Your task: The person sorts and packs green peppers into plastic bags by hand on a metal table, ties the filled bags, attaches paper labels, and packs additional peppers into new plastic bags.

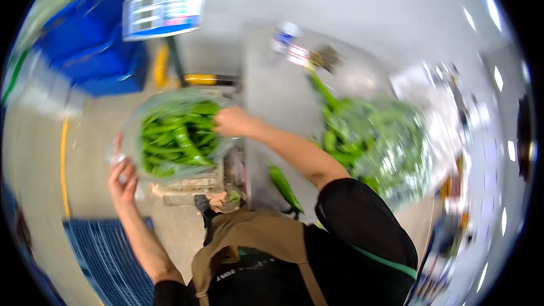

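A clear plastic bag (pixel 135 130) full of long green peppers (pixel 178 136) stands open on a weighing platform, over a pale crate-like base (pixel 192 186). My right hand (pixel 231 122) is closed at the bag's right rim and seems to pinch the plastic; blur hides the fingertips. Left of the bag, my left hand (pixel 122 181) has its fingers curled around something pale and shiny with a red tip, too blurred to name. One loose green pepper (pixel 285 188) lies on the metal table (pixel 272 107), below my right forearm.
A second clear bag of green peppers (pixel 385 141) lies on the table at right, beside white plastic (pixel 442 130). The scale display (pixel 164 12) rises behind the first bag. Blue crates (pixel 93 37) are stacked at upper left. A dark blue mat (pixel 110 255) covers floor at lower left.
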Motion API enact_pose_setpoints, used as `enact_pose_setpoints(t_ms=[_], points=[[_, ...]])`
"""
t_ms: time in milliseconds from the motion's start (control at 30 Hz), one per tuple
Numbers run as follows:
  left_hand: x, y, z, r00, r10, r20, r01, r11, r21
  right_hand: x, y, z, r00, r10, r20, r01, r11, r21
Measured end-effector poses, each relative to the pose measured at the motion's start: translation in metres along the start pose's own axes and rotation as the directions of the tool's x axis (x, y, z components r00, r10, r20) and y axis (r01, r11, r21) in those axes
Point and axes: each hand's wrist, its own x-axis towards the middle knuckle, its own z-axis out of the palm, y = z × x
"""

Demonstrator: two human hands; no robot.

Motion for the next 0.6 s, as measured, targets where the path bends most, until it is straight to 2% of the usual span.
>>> enact_pose_setpoints(t_ms=[33,67,100,167,200,233,300,333,500,600], points=[[-0.002,0.0,0.002,0.992,0.012,0.128,-0.012,1.0,0.003,-0.019,-0.023,-0.02,0.987,-0.082,-0.137,0.093,0.993,0.077],[-0.002,0.0,0.007,0.979,0.004,0.202,-0.004,1.0,0.0,-0.053,-0.039,-0.027,0.928,-0.047,-0.368,0.082,0.993,0.08],[0.0,-0.006,0.007,0.961,-0.005,0.278,0.008,1.0,-0.012,-0.09,-0.06,-0.023,0.817,-0.015,-0.576,0.064,0.996,0.066],[-0.001,-0.01,-0.003,0.957,-0.015,0.288,0.015,1.0,0.005,-0.164,-0.087,-0.018,0.84,0.251,-0.481,-0.178,0.965,0.192],[-0.001,-0.01,-0.002,0.955,-0.012,0.298,0.006,1.0,0.018,-0.194,-0.096,-0.008,0.808,0.402,-0.43,-0.344,0.915,0.21],[-0.003,-0.012,0.006,0.967,-0.01,0.255,0.0,0.999,0.041,-0.218,-0.101,0.007,0.75,0.542,-0.378,-0.496,0.84,0.219],[-0.007,-0.018,0.022,0.985,-0.003,0.173,-0.013,0.996,0.091,-0.251,-0.098,0.048,0.624,0.724,-0.293,-0.709,0.682,0.177],[-0.005,-0.017,0.016,0.978,-0.03,0.207,-0.014,0.978,0.21,-0.259,-0.093,0.067,0.614,0.726,-0.31,-0.697,0.683,0.219],[0.0,-0.038,0.02,0.998,0.062,-0.019,-0.042,0.836,0.547,-0.27,-0.075,0.097,0.545,0.757,-0.361,-0.612,0.653,0.445],[0.002,-0.047,0.013,0.985,0.117,-0.128,0.011,0.696,0.718,-0.296,-0.09,0.068,0.279,0.841,-0.464,-0.459,0.541,0.705]])
